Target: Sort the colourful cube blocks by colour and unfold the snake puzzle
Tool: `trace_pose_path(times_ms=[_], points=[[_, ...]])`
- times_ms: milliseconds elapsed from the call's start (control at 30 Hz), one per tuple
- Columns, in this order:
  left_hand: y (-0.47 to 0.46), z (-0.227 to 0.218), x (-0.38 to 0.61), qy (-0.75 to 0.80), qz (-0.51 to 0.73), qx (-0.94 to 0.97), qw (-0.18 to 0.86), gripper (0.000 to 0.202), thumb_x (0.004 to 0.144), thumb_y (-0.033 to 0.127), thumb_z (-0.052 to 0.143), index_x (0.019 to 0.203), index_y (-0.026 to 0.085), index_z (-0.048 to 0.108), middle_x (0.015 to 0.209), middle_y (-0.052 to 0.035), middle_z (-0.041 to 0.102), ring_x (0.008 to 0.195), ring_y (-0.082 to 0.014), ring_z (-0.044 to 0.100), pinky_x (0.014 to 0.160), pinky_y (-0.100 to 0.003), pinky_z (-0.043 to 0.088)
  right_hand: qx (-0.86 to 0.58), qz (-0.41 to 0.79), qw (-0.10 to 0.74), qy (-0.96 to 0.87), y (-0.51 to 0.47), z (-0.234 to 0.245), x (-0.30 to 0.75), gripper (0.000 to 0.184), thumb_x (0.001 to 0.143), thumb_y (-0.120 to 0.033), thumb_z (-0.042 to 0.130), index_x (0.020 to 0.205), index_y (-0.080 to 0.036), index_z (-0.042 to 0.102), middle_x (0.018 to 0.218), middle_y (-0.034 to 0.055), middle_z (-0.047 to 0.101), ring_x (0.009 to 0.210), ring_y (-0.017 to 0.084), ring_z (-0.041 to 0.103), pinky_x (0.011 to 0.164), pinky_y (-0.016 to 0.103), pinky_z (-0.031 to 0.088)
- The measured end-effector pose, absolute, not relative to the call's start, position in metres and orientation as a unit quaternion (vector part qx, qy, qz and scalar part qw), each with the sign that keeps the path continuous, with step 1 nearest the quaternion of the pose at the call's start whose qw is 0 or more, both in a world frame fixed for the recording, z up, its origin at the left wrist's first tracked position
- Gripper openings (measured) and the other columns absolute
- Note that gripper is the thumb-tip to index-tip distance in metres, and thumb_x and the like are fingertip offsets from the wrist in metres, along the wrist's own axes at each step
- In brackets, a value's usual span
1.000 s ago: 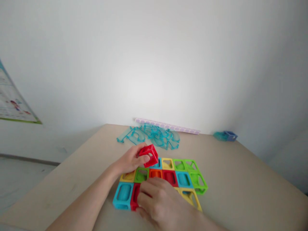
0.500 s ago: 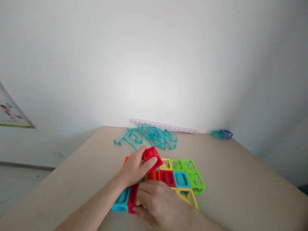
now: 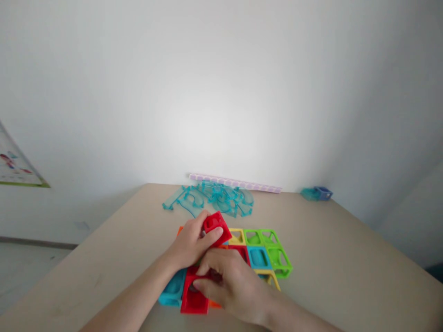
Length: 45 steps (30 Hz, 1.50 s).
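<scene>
My left hand (image 3: 189, 243) is closed around a red hollow plastic block (image 3: 221, 233), holding it above a group of coloured blocks, with the thumb on its front face. My right hand (image 3: 235, 283) pinches a second red block (image 3: 194, 302) at the near edge of the group. That block looks slightly tilted and sticks out toward me. Beside it on the left is a blue block (image 3: 171, 290). Light green blocks (image 3: 279, 263), a blue block (image 3: 259, 258) and yellow ones (image 3: 237, 236) show beyond my right hand. My hands hide the middle of the group.
Clear teal plastic track pieces (image 3: 221, 196) are heaped on the table (image 3: 332, 267) behind the blocks. A lilac patterned strip (image 3: 235, 182) lies along the wall. Near the back right corner sit a dark blue block (image 3: 323, 193) and a teal piece (image 3: 309, 194).
My right hand has shifted its grip on the near red block, which has come up and toward me out of line with the blue block. My left hand barely moved.
</scene>
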<state>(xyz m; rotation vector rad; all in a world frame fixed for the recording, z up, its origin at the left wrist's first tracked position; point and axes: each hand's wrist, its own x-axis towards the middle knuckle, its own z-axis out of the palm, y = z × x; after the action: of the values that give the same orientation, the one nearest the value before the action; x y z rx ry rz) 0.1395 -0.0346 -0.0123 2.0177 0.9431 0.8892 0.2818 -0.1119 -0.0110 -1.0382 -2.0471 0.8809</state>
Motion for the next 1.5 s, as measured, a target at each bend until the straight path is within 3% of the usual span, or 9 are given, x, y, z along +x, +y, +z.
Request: trace_pose_path(times_ms=[133, 300, 400, 567, 733, 1000, 1233, 1367, 1500], points=[[-0.032, -0.013, 0.14, 0.376, 0.402, 0.733, 0.399, 0.033, 0.086, 0.051, 0.053, 0.082, 0.018, 0.052, 0.071, 0.0023, 0.057, 0.065, -0.0135, 0.052, 0.061, -0.025, 0.041, -0.387, 0.436, 0.421, -0.695, -0.112, -0.013, 0.283, 0.016, 0.088, -0.029, 0.057, 0.079, -0.016, 0.057, 0.069, -0.0008, 0.056, 0.058, 0.009, 0.046, 0.053, 0.02, 0.036], [-0.025, -0.01, 0.137, 0.332, 0.462, 0.569, 0.593, 0.041, 0.086, 0.056, 0.05, 0.089, 0.016, 0.059, 0.074, -0.0035, 0.068, 0.06, -0.0134, 0.059, 0.051, -0.023, 0.042, -0.315, 0.488, 0.574, -0.577, -0.112, -0.016, 0.286, 0.025, 0.087, -0.042, 0.059, 0.082, -0.018, 0.055, 0.072, -0.0001, 0.053, 0.062, 0.011, 0.048, 0.056, 0.022, 0.04], [-0.019, -0.011, 0.134, 0.254, 0.497, 0.487, 0.672, 0.044, 0.083, 0.056, 0.055, 0.095, 0.015, 0.063, 0.081, -0.008, 0.071, 0.065, -0.0153, 0.063, 0.055, -0.024, 0.047, -0.311, 0.485, 0.636, -0.513, -0.11, -0.013, 0.291, 0.022, 0.085, -0.041, 0.061, 0.087, -0.021, 0.054, 0.077, 0.0007, 0.057, 0.062, 0.011, 0.051, 0.056, 0.022, 0.042], [-0.015, -0.016, 0.131, 0.171, 0.477, 0.502, 0.7, 0.051, 0.069, 0.048, 0.076, 0.107, 0.016, 0.064, 0.1, -0.0115, 0.071, 0.081, -0.0199, 0.067, 0.067, -0.028, 0.053, -0.35, 0.414, 0.693, -0.476, -0.096, -0.008, 0.304, 0.017, 0.084, -0.032, 0.064, 0.091, -0.021, 0.054, 0.086, 0.0015, 0.063, 0.068, 0.012, 0.057, 0.059, 0.021, 0.046], [-0.021, -0.019, 0.132, 0.18, 0.406, 0.565, 0.696, 0.069, 0.051, 0.047, 0.086, 0.108, 0.015, 0.064, 0.1, -0.011, 0.071, 0.091, -0.0259, 0.067, 0.077, -0.034, 0.052, -0.371, 0.416, 0.674, -0.486, -0.089, -0.015, 0.303, 0.017, 0.087, -0.036, 0.059, 0.092, -0.02, 0.055, 0.09, 0.0034, 0.066, 0.081, 0.016, 0.062, 0.07, 0.026, 0.051], [-0.024, -0.019, 0.129, 0.254, 0.376, 0.611, 0.648, 0.049, 0.057, 0.017, 0.086, 0.1, 0.016, 0.063, 0.095, -0.0043, 0.073, 0.085, -0.0194, 0.068, 0.08, -0.031, 0.053, -0.362, 0.477, 0.637, -0.485, -0.092, -0.022, 0.301, 0.021, 0.087, -0.038, 0.059, 0.098, -0.02, 0.059, 0.09, 0.0031, 0.069, 0.081, 0.018, 0.066, 0.072, 0.03, 0.053], [-0.025, -0.018, 0.13, 0.297, 0.418, 0.622, 0.592, 0.049, 0.057, 0.02, 0.085, 0.099, 0.018, 0.06, 0.091, -0.0013, 0.072, 0.076, -0.0158, 0.066, 0.068, -0.027, 0.055, -0.343, 0.532, 0.626, -0.456, -0.096, -0.02, 0.306, 0.031, 0.092, -0.042, 0.051, 0.116, -0.023, 0.055, 0.109, 0.0054, 0.066, 0.081, 0.018, 0.066, 0.071, 0.032, 0.052], [-0.026, -0.014, 0.132, 0.324, 0.407, 0.629, 0.577, 0.049, 0.059, 0.024, 0.084, 0.101, 0.019, 0.06, 0.092, -0.0017, 0.072, 0.075, -0.0165, 0.067, 0.065, -0.026, 0.055, -0.368, 0.539, 0.591, -0.475, -0.099, -0.015, 0.304, 0.037, 0.086, -0.042, 0.061, 0.117, -0.024, 0.051, 0.104, 0.0046, 0.067, 0.068, 0.014, 0.065, 0.068, 0.03, 0.052], [-0.025, -0.01, 0.134, 0.348, 0.429, 0.622, 0.556, 0.048, 0.061, 0.026, 0.083, 0.102, 0.017, 0.06, 0.099, -0.0049, 0.071, 0.084, -0.0187, 0.067, 0.07, -0.027, 0.054, -0.361, 0.535, 0.613, -0.456, -0.099, -0.01, 0.299, 0.039, 0.079, -0.036, 0.072, 0.107, -0.024, 0.047, 0.099, 0.0025, 0.068, 0.074, 0.014, 0.066, 0.066, 0.027, 0.053]])
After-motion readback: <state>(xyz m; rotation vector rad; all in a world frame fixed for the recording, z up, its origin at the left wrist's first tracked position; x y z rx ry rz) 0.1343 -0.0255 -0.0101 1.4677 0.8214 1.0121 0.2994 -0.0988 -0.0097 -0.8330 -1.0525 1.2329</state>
